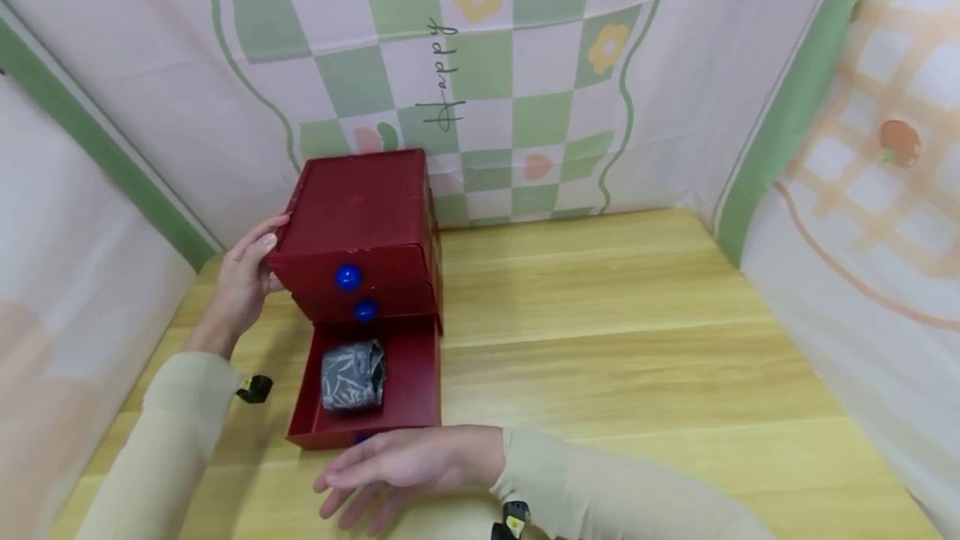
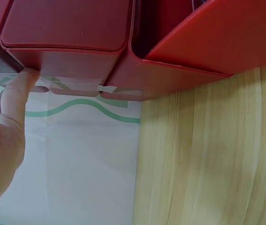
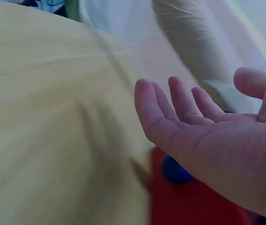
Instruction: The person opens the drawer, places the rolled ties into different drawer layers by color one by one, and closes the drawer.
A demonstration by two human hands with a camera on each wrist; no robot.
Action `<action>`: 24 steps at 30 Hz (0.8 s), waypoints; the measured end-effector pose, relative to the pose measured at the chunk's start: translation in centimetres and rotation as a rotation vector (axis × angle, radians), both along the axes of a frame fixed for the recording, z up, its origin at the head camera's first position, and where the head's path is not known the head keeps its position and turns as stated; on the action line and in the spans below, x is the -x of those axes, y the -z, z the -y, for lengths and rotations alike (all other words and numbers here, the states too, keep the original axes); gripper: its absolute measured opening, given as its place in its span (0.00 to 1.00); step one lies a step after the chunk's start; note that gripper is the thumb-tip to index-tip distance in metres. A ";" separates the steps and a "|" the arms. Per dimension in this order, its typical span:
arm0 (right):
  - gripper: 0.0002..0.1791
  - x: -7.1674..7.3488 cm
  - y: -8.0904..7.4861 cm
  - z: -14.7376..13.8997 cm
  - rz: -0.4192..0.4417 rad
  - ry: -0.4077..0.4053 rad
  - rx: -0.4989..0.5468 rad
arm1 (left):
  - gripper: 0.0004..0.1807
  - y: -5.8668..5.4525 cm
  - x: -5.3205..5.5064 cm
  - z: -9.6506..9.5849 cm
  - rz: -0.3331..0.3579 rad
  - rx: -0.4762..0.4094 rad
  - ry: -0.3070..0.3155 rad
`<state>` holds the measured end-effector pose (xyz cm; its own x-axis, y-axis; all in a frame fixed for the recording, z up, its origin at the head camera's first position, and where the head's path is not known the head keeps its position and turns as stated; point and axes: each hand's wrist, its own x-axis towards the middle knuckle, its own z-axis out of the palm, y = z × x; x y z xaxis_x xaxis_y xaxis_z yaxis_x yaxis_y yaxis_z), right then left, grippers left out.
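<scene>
A dark red drawer cabinet [image 1: 360, 202] with round blue knobs [image 1: 348, 277] stands on the table, left of centre. Its lowest drawer [image 1: 414, 382] is pulled out and holds a folded dark grey, white-patterned packet [image 1: 351, 375], whose exact kind I cannot make out. My left hand [image 1: 238, 290] steadies the cabinet's left side, a finger against the red wall in the left wrist view. In front of the drawer's front panel hovers my right hand [image 1: 416, 463], fingers spread and loosely bent, holding nothing. The drawer's own blue knob [image 3: 176, 169] shows behind that hand in the right wrist view.
The wooden table [image 1: 600, 340] stretches right of the cabinet. A patterned cloth [image 1: 487, 65] hangs close behind, with more cloth at both sides. Small black devices [image 1: 255, 389] sit at both wrists.
</scene>
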<state>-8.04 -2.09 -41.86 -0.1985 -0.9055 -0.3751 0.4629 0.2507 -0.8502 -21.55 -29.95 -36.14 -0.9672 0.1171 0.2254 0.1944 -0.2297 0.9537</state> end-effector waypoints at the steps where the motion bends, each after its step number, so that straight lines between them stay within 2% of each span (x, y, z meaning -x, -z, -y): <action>1: 0.22 -0.1 0.4 0.1 0.023 0.014 -0.006 | 0.20 0.0 0.0 0.0 0.003 0.004 0.000; 8: 0.25 -0.3 1.9 0.3 0.095 0.084 0.009 | 0.21 0.0 0.0 0.0 0.001 0.030 -0.009; 17: 0.28 -0.7 3.0 0.2 0.185 0.069 -0.077 | 0.20 0.0 0.1 -0.1 -0.009 0.027 -0.012; 20: 0.28 -0.8 3.4 0.1 0.185 0.093 -0.096 | 0.20 -0.1 0.0 -0.1 -0.008 0.030 -0.020; 24: 0.28 -0.8 3.9 0.1 0.233 0.149 -0.109 | 0.19 -0.1 0.0 -0.1 -0.005 0.038 -0.032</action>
<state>-7.23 -2.19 -45.75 -0.2236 -0.8246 -0.5197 0.6808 0.2494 -0.6887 -21.53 -29.81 -36.06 -0.9694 0.0943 0.2265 0.2061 -0.1873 0.9604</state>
